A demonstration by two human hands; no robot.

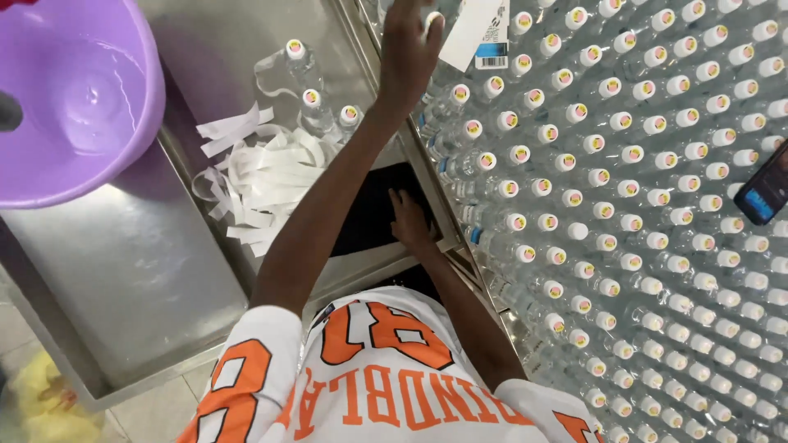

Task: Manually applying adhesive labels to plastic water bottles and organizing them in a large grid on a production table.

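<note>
Where the right hand lies: the right hand (408,220) rests spread and flat on a black pad (369,213) at the edge of the steel desk (123,271).
Done so far: a loose heap of white paper strips (263,176) lies on the desk, with three bottles (316,111) standing apart just beyond it.
Left hand: the left hand (408,49) reaches far out, fingers curled over a bottle top beside a white label (476,29); I cannot tell whether it grips.
Left to handle: a dense field of capped bottles (657,205) fills the right side.
Surface: bare brushed steel, with a purple basin (74,98) at the far left and a phone (763,193) lying on the caps.
Room: a tiled floor (16,328) shows below the desk.
</note>
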